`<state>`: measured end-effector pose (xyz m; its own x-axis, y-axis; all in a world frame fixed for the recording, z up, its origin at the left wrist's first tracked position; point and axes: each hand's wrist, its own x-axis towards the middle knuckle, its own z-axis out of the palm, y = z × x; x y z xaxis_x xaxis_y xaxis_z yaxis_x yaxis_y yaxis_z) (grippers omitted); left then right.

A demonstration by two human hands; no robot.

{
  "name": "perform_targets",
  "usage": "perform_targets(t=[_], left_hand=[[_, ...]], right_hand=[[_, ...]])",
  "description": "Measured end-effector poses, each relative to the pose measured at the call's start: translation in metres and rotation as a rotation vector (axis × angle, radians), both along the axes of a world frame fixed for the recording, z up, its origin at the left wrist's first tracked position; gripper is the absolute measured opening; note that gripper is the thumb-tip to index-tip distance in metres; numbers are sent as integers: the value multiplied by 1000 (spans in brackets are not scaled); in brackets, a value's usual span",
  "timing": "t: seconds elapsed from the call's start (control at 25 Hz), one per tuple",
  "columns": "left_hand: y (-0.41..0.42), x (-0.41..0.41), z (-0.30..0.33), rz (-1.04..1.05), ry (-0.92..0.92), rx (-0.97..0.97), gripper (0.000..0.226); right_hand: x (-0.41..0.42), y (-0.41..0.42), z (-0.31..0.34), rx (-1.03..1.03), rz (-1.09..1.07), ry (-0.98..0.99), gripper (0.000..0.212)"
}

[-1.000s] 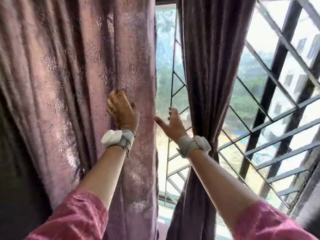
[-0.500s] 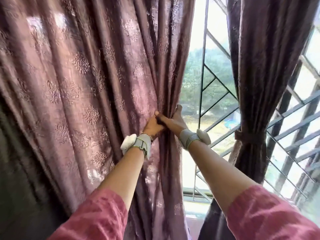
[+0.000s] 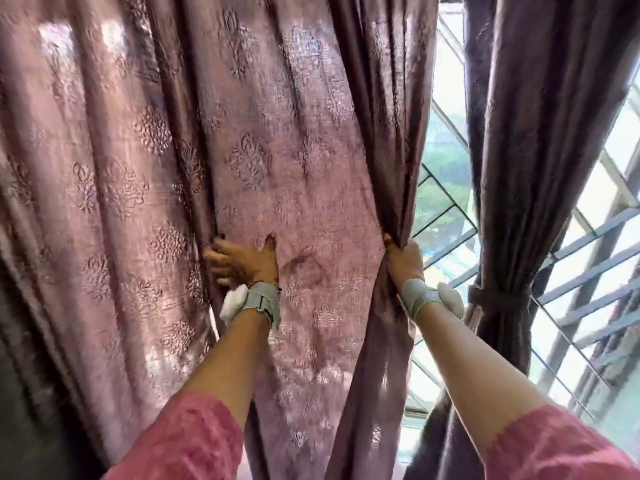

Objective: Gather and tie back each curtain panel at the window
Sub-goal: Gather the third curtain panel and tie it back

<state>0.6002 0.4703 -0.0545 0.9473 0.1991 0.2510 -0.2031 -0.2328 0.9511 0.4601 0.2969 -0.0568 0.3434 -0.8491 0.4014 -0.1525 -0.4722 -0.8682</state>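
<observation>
Far left is dark, nothing readable there. The mauve patterned curtain panel [image 3: 249, 161] hangs loose across the left and centre of the view, with deep vertical folds. Your left hand [image 3: 242, 259] is on it at mid-height, reaching into a fold: fingers [image 3: 216, 254] curled around the fold's edge, thumb up against the flat cloth, so it is gripping fabric, not fully closed. A grey wrist strap [image 3: 258, 301] with a white pad sits on that wrist, pink sleeve [image 3: 187, 441] below. Between both hands the cloth is stretched fairly flat. Your right hand [image 3: 403, 256] is clenched tight on the panel's right edge, fabric bunched in the fist, pleats gathered above and below it. Same strap on that wrist. Just right of it is a strip of bright window with a metal grille [image 3: 446, 216]. Further right, the second curtain panel [image 3: 519, 168], darker, is already gathered and cinched by a tie-back band [image 3: 498, 301]. More grille bars at the far right.
</observation>
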Motion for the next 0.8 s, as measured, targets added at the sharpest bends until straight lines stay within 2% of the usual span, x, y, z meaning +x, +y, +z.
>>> perform_targets(t=[0.04, 0.08, 0.12, 0.2, 0.24, 0.28, 0.36, 0.4, 0.52, 0.56, 0.6, 0.68, 0.72, 0.76, 0.8], left_hand=[[0, 4, -2, -37, 39, -65, 95], [-2, 7, -7, -120, 37, -121, 87], [-6, 6, -12, -232, -3, -125, 69], [-16, -5, -19, -440, -85, 8, 32], [-25, -16, -21, -528, -90, 49, 24], [-34, -29, -24, -618, -99, 74, 21], [-49, -52, -23, -754, -130, -15, 26], [-55, -56, -24, -803, -170, -6, 30], [-55, -54, -30, -975, -461, 354, 17], [-50, -51, -32, -969, -482, 338, 17], [-43, -45, -35, -863, -505, 287, 21], [-33, -31, -36, -453, -558, 202, 36], [-29, -22, -34, -278, -446, 184, 56], [-27, -15, -31, -200, -259, 184, 82], [-27, -7, -29, -228, -99, 177, 101]], right_hand=[[2, -1, -2, -24, 11, 34, 36], [4, 1, -3, -43, 30, 59, 37], [6, 6, -5, -48, 72, 47, 36], [14, 26, -6, -8, 241, -46, 34], [18, 37, -5, 12, 337, -74, 34], [23, 46, -4, 19, 436, -83, 34], [32, 56, 0, 50, 577, -92, 35], [34, 54, 3, 75, 561, -103, 39], [27, 34, 5, 80, 258, -43, 28], [23, 23, 3, 69, 184, -44, 24], [18, 12, 1, 64, 141, -76, 22], [8, -7, 1, 68, 85, -120, 22], [4, -15, 0, 70, 78, -124, 21], [1, -21, 0, 70, 92, -128, 20], [-1, -23, -3, 78, 125, -146, 19]])
